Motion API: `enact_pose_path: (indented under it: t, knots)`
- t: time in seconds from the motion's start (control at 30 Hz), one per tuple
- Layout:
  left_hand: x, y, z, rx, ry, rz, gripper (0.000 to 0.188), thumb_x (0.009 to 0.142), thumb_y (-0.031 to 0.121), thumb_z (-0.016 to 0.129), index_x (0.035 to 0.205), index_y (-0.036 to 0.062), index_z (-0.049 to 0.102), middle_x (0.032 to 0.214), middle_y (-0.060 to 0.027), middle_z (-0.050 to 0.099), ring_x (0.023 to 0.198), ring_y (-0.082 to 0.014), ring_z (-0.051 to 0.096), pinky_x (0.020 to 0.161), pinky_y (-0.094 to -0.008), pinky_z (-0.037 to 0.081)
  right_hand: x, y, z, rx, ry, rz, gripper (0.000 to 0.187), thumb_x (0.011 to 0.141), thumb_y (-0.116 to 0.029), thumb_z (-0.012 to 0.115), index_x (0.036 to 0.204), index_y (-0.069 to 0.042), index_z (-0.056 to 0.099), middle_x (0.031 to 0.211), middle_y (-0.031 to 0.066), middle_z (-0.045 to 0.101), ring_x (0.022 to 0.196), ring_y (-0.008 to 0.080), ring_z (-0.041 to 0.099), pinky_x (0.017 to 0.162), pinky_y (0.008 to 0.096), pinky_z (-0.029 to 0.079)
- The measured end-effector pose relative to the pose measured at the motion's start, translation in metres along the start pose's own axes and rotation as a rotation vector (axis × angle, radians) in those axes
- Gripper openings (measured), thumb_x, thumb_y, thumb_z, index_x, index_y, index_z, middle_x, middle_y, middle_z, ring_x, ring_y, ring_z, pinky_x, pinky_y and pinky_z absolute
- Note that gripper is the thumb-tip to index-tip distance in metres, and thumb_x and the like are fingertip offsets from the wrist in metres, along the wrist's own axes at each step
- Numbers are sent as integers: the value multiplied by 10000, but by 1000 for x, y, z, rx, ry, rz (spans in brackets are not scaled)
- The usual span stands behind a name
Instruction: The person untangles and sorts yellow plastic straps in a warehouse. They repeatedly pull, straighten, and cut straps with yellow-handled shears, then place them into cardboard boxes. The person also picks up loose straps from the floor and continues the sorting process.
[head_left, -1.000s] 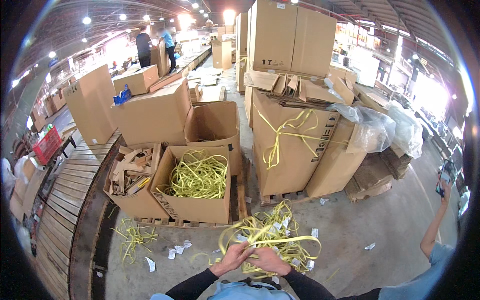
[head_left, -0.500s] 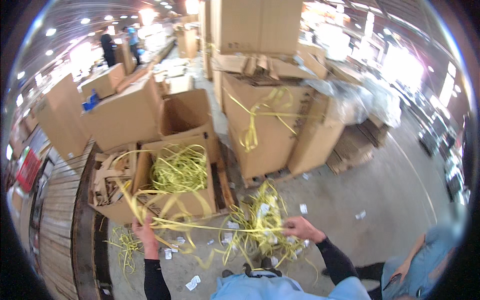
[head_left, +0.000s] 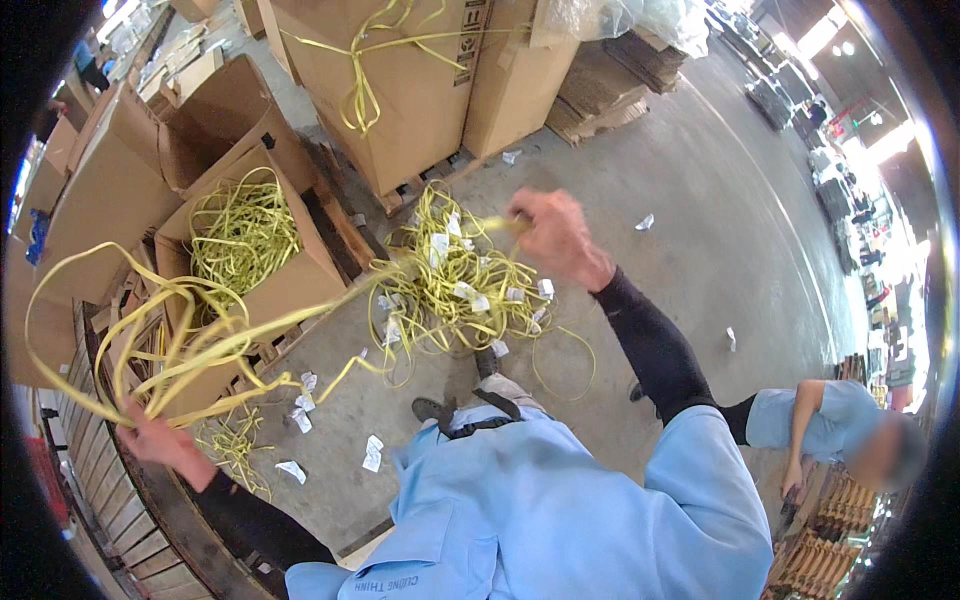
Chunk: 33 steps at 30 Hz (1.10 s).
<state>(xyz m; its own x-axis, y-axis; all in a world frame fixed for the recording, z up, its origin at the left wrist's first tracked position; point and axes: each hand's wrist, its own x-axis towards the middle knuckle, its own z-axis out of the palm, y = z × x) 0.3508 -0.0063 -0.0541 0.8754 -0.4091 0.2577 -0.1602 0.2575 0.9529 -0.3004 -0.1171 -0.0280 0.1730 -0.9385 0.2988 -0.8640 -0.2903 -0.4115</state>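
Yellow plastic strapping is pulled out between my two hands, with large loose loops on the left. My left hand, low on the left, is closed round the looped bunch. Farther forward and to the right, my right hand grips the other end in a fist, slightly blurred. Under the stretched strapping, a tangled yellow heap lies on the floor with white paper scraps in it. A cardboard box at the left holds a mass of coiled strapping. My left hand is near a smaller yellow pile.
Tall cardboard boxes stand on a pallet ahead, with stacked flat cardboard beside them. A slatted roller conveyor runs along the left. At the right, a person in a light-blue shirt holds a dark object.
My view has tilted down and swung right. My hands have spread wider, the right forward and the left out to the side, with the strapping stretched between them.
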Motion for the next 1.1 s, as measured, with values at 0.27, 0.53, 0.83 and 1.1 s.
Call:
enact_pose_path:
  t: [0.27,0.53,0.83,1.1]
  knots:
    - [62,3,-63,95,310,-142,366,921,275,701,1084,-23,566,906,-77,621,660,-167,536,514,-313,435,-55,98,-20,-93,219,258,166,847,-183,660,885,-22,652,772,194,644,686,356,634,618,421,471]
    - [-50,-34,69,565,-536,247,342,912,72,636,1208,-88,575,1130,-157,644,1015,-214,586,911,-352,461,-66,26,92,178,-361,156,296,883,-321,616,1026,-65,662,785,167,661,701,291,646,645,416,520]
    - [-233,9,195,338,-1394,70,337,766,112,781,1062,7,660,896,-108,683,826,-168,634,729,-326,515,-8,-99,125,716,-386,-261,342,907,-289,665,1150,-49,671,1021,175,698,878,310,674,790,384,530]
    - [-247,6,244,444,-1458,310,329,862,154,709,1160,29,650,1011,-217,684,898,-279,663,810,-393,515,12,-61,102,1080,-680,122,336,946,-241,661,1239,-77,659,1001,20,708,889,105,613,759,285,501]
